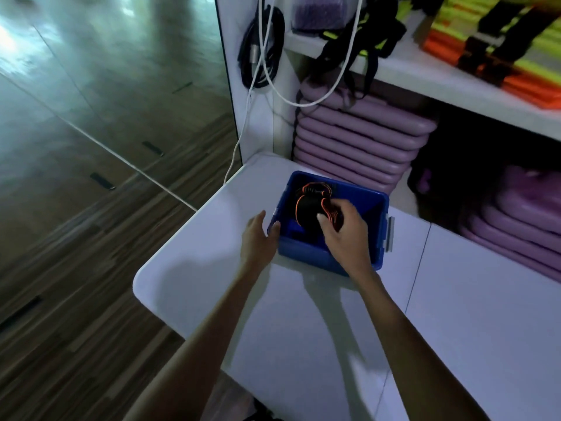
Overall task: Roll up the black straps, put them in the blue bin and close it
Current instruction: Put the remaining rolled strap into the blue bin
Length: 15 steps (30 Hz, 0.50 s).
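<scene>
A blue bin [306, 253] stands open on the white table [303, 329], with no lid in view. Inside it lie rolled black straps with orange edges [309, 205]. My right hand [343, 235] reaches into the bin from the near side, its fingers closed around one roll of straps. My left hand [258, 238] rests against the bin's left outer wall, thumb on the rim, fingers apart. A grey latch [389, 235] shows on the bin's right side.
White shelving rises behind the table, holding stacked purple pads [358, 147] and more purple pads [522, 223] at right. Black cables [261, 47] and a white cord [273, 83] hang from the shelf's side. Orange and yellow items [485, 50] lie on the upper shelf. Wooden floor lies left.
</scene>
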Available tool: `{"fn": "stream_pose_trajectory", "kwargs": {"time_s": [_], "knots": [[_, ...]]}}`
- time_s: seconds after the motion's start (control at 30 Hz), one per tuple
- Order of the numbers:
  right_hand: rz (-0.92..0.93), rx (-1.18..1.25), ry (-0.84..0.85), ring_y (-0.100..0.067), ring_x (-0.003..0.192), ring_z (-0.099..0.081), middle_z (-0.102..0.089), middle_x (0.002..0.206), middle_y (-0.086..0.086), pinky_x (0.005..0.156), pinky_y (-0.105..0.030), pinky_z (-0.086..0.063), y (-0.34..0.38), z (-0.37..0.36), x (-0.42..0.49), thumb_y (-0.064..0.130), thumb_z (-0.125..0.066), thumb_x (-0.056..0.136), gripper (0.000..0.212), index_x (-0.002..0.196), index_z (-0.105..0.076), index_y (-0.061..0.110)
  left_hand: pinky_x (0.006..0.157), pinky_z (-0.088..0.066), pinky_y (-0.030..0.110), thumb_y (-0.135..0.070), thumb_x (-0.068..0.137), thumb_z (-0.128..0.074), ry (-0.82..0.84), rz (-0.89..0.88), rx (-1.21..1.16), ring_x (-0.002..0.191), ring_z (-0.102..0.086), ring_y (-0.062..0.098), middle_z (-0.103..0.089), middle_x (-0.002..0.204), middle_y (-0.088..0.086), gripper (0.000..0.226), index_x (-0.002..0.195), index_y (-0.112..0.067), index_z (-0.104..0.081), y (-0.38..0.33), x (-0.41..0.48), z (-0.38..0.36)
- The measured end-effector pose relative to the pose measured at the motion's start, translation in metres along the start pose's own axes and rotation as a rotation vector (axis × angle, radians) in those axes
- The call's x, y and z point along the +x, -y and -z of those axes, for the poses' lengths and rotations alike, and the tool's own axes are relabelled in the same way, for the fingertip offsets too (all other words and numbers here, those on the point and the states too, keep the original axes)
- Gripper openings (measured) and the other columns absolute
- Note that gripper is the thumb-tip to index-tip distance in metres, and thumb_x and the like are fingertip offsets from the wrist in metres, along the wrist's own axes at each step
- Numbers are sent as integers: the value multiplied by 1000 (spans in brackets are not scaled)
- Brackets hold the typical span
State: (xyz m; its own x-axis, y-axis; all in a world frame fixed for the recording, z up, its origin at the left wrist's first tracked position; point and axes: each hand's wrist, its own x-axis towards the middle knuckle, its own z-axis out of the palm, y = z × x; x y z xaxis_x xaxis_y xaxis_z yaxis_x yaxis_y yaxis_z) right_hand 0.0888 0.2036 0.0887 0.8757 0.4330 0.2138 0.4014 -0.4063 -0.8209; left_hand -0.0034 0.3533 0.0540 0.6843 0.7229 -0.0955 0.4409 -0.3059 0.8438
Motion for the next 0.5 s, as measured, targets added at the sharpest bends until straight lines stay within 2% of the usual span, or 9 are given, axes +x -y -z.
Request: {"fn": "stream_pose_trajectory", "kwargs": {"time_s": [0.03,0.1,0.17,0.23,0.33,0.43,0.5], "knots": [[-3,-76,71,-14,97,-58,-64,111,-4,86,-33,-50,-7,0,7,24,-64,87,29,113,-57,15,90,-42,27,-20,93,-53,42,-4,55,114,-56,31,-61,123,15,38,128,-7,-54,3,5,-2],[-45,-210,226,-19,95,-61,-65,107,-3,83,-38,-52,-18,-5,19,27,-64,85,26,109,-57,19,64,-34,21,-11,91,-52,59,-55,65,91,-63,32,-69,91,11,24,110,-10,-66,6,9,-4],[-112,-313,371,-24,91,-62,-66,103,-4,78,-41,-54,-25,-17,28,30,-65,81,26,104,-56,22,56,-28,22,-9,90,-51,20,-66,66,79,-62,32,-66,77,8,21,101,-9,-69,7,9,-4],[-167,-373,478,-27,84,-61,-64,98,-6,72,-42,-53,-25,-33,33,30,-65,77,24,96,-54,21,57,-29,20,-10,92,-49,-11,-63,56,82,-63,31,-71,85,13,24,106,-9,-68,8,8,-5],[-254,-283,540,-27,78,-58,-61,85,-7,66,-38,-46,-21,-57,41,29,-68,78,21,81,-52,17,59,-31,21,-13,94,-47,-12,-56,36,84,-64,31,-72,91,14,27,110,-11,-67,12,8,-8],[-356,-139,544,-21,63,-49,-53,65,-5,60,-33,-35,-14,-68,50,33,-73,79,34,63,-48,16,65,-37,24,-19,94,-45,-11,-37,47,89,-63,31,-72,96,14,29,116,-16,-65,17,10,-10],[-418,-109,559,-16,60,-45,-50,63,-2,58,-31,-34,-14,-69,53,34,-75,78,37,63,-47,16,69,-43,29,-23,94,-44,-4,-35,52,91,-64,31,-72,98,13,32,119,-21,-63,22,12,-11]]}}
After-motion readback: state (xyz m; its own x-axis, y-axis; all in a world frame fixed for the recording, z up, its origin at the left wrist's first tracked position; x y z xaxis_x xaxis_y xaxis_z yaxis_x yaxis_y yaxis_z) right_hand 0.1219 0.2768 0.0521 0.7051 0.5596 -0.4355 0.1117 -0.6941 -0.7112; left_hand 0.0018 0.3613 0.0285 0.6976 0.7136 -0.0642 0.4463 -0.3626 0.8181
